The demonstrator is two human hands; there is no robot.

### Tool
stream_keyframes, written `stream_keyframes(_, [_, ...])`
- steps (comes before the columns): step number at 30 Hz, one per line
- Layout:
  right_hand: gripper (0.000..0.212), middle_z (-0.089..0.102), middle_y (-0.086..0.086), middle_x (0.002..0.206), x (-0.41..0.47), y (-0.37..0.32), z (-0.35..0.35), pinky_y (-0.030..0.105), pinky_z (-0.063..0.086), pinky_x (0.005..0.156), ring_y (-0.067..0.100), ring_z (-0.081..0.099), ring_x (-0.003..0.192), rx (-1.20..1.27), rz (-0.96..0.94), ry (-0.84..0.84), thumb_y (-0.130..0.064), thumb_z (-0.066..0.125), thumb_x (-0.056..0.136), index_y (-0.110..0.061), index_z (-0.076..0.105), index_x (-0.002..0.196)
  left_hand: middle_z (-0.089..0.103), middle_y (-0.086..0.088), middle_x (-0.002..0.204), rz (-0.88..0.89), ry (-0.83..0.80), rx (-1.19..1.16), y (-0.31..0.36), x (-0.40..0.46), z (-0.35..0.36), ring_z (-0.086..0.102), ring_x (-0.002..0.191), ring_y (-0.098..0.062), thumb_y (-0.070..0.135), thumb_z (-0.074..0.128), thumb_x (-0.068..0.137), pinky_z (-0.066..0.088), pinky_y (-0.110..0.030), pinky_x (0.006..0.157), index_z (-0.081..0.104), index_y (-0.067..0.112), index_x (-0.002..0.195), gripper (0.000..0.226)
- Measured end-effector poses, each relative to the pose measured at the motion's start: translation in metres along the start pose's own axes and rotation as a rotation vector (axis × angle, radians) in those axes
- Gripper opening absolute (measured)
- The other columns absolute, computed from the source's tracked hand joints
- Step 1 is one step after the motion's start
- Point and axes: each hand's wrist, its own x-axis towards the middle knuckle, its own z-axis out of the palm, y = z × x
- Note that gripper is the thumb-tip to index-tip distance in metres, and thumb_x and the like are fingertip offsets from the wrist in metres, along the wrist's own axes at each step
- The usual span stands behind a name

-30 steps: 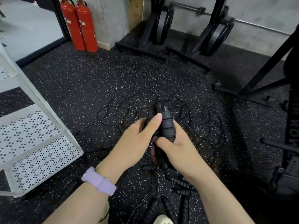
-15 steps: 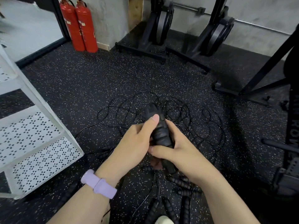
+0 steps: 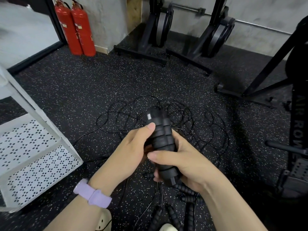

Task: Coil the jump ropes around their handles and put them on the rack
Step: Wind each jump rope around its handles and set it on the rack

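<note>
You grip the paired handles [image 3: 160,140] in both your left hand [image 3: 131,150] and right hand [image 3: 185,162] (side by side), so the cord [image 3: 208,130] can wrap around them.

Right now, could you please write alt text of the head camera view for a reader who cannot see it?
Both hands, left hand and right hand, grip a pair of black jump rope handles held together above tangled ropes on a speckled floor. A white perforated rack stands to the left; two red fire extinguishers stand by the wall.
</note>
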Motion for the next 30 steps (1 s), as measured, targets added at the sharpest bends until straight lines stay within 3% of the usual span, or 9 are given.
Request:
stream_keyframes(1, [0.049, 0.072, -0.002, 0.086, 0.000, 0.000, 0.000, 0.034, 0.058, 0.056, 0.017, 0.069, 0.061, -0.004, -0.004, -0.006, 0.000, 0.086, 0.074, -0.027, 0.067, 0.110, 0.078, 0.013, 0.093, -0.013, 0.005, -0.013, 0.002, -0.001, 0.000, 0.072, 0.091, -0.003, 0.078, 0.050, 0.086, 0.053, -0.037, 0.098, 0.077, 0.034, 0.092, 0.053])
stream_keyframes(2, [0.051, 0.073, -0.002, 0.088, 0.001, 0.001, 0.001, 0.034, 0.059, 0.060, 0.017, 0.070, 0.066, -0.041, -0.018, 0.001, 0.000, 0.087, 0.075, -0.025, 0.066, 0.113, 0.077, 0.018, 0.085, -0.012, 0.024, -0.033, 0.002, -0.002, 0.000, 0.071, 0.084, 0.003, 0.069, 0.051, 0.093, 0.054, -0.023, 0.092, 0.075, 0.027, 0.086, 0.049])
stream_keyframes(4, [0.053, 0.075, 0.000, 0.098, 0.002, 0.004, 0.000, 0.039, 0.060, 0.075, 0.017, 0.072, 0.083, -0.175, -0.075, 0.036, -0.002, 0.088, 0.076, -0.026, 0.066, 0.119, 0.070, 0.024, 0.065, 0.025, 0.020, -0.052, 0.001, -0.006, 0.000, 0.061, 0.065, 0.019, 0.045, 0.049, 0.101, 0.043, 0.000, 0.064, 0.062, 0.028, 0.078, 0.031])
stream_keyframes(9, [0.054, 0.072, 0.007, 0.119, -0.001, 0.003, -0.005, 0.059, 0.054, 0.101, 0.032, 0.070, 0.111, -0.156, -0.113, 0.043, -0.020, 0.085, 0.082, -0.033, 0.065, 0.130, 0.066, 0.026, 0.056, 0.013, 0.058, -0.100, 0.006, -0.007, 0.007, 0.060, 0.057, 0.014, 0.036, 0.052, 0.096, 0.044, -0.004, 0.056, 0.071, 0.023, 0.065, 0.038])
stream_keyframes(12, [0.056, 0.070, 0.010, 0.119, -0.003, 0.001, -0.006, 0.065, 0.055, 0.096, 0.037, 0.068, 0.104, -0.073, -0.114, -0.034, -0.013, 0.078, 0.091, -0.034, 0.059, 0.139, 0.069, 0.012, 0.061, 0.001, 0.057, -0.145, 0.007, -0.006, 0.010, 0.064, 0.057, -0.003, 0.056, 0.053, 0.074, 0.053, -0.023, 0.055, 0.076, 0.037, 0.069, 0.031])
stream_keyframes(15, [0.062, 0.068, 0.019, 0.109, -0.005, -0.001, -0.004, 0.058, 0.059, 0.086, 0.040, 0.067, 0.096, -0.014, -0.121, -0.139, -0.007, 0.069, 0.094, -0.035, 0.050, 0.146, 0.055, 0.008, 0.048, -0.023, 0.066, -0.166, 0.007, -0.008, 0.009, 0.046, 0.039, -0.010, 0.059, 0.052, 0.068, 0.037, -0.025, 0.033, 0.071, 0.024, 0.074, 0.039])
stream_keyframes(20, [0.066, 0.069, 0.016, 0.112, -0.008, 0.000, -0.005, 0.058, 0.060, 0.087, 0.038, 0.068, 0.096, -0.071, -0.183, -0.119, -0.006, 0.068, 0.094, -0.040, 0.049, 0.148, 0.056, 0.003, 0.055, 0.018, 0.019, -0.202, 0.010, -0.009, 0.006, 0.047, 0.045, -0.014, 0.063, 0.065, 0.086, 0.039, -0.025, 0.038, 0.071, 0.045, 0.065, 0.028])
stream_keyframes(25, [0.071, 0.069, 0.000, 0.133, -0.011, -0.002, -0.011, 0.048, 0.054, 0.104, 0.024, 0.068, 0.119, -0.354, -0.296, 0.026, -0.003, 0.072, 0.094, -0.035, 0.047, 0.152, 0.057, -0.002, 0.058, 0.084, -0.041, -0.149, 0.004, -0.008, 0.004, 0.054, 0.051, -0.012, 0.063, 0.053, 0.093, 0.045, -0.020, 0.047, 0.060, 0.009, 0.075, 0.057])
stream_keyframes(30, [0.085, 0.070, -0.001, 0.132, -0.013, -0.005, -0.014, 0.043, 0.057, 0.101, 0.019, 0.071, 0.114, -0.377, -0.265, -0.011, 0.004, 0.078, 0.087, -0.046, 0.046, 0.148, 0.067, -0.033, 0.093, 0.090, -0.099, -0.167, -0.003, -0.006, 0.000, 0.067, 0.078, -0.043, 0.060, 0.059, 0.082, 0.055, -0.063, 0.070, 0.070, 0.022, 0.097, 0.042])
